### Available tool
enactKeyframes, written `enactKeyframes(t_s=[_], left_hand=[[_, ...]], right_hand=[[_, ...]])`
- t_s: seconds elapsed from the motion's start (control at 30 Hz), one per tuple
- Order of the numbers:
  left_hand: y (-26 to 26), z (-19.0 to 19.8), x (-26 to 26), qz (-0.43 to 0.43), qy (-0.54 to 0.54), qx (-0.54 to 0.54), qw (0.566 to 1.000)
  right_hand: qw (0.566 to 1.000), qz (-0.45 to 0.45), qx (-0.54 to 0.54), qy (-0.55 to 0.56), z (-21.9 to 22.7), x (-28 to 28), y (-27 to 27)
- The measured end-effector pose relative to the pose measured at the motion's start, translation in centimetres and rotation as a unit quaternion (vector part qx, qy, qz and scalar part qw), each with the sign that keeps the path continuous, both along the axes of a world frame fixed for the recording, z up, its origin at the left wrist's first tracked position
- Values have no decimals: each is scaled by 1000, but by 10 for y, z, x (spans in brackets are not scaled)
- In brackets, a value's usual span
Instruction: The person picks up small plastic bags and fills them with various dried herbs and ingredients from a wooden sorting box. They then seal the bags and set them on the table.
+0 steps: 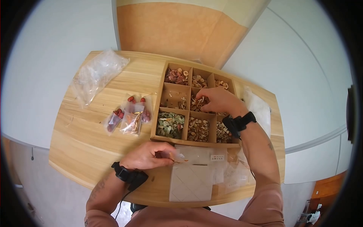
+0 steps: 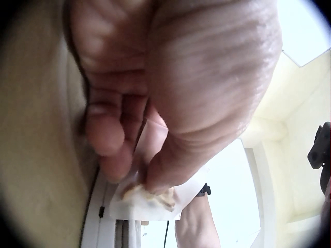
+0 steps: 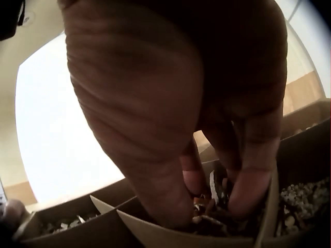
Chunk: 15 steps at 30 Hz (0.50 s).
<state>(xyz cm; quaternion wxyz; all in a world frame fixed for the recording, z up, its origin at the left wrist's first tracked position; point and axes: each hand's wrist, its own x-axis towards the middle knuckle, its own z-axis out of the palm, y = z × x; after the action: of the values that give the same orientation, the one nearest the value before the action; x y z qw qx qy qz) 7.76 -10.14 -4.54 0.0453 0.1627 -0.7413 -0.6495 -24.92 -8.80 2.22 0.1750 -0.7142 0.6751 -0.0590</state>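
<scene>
My left hand (image 1: 149, 156) pinches a small clear plastic bag (image 2: 150, 204) between thumb and fingers, just in front of the cardboard box. Pale and orange dried pieces (image 2: 163, 199) show inside the bag. My right hand (image 1: 223, 100) reaches down into the middle compartment of the divided cardboard box (image 1: 154, 132). In the right wrist view, its thumb and fingertips close around dried herb pieces (image 3: 211, 206), some reddish and one a white strip. The palm and wrist hide part of the neighbouring compartments.
Other compartments hold green dried leaves (image 1: 170, 125), sliced roots (image 1: 198, 129) and reddish slices (image 1: 177, 75). Filled bags (image 1: 132, 119) with red dates lie left of the box. A large plastic bag (image 1: 100, 73) lies at the back left; flat empty bags (image 1: 191, 183) lie in front.
</scene>
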Motion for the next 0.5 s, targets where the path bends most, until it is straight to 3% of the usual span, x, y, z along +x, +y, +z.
enactKeyframes(t_s=[0.03, 0.13, 0.33, 0.5], left_hand=[[0, 0, 0, -1, 1, 0, 1000], [-1, -2, 0, -4, 12, -4, 1000], [-1, -3, 0, -2, 3, 5, 1000], [0, -10, -1, 12, 27, -11, 999]], right_hand=[[999, 31, -13, 33, 3, 6, 1], [989, 4, 116, 93, 15, 24, -10], [993, 2, -6, 119, -23, 17, -9], [994, -1, -45, 95, -45, 10, -14]])
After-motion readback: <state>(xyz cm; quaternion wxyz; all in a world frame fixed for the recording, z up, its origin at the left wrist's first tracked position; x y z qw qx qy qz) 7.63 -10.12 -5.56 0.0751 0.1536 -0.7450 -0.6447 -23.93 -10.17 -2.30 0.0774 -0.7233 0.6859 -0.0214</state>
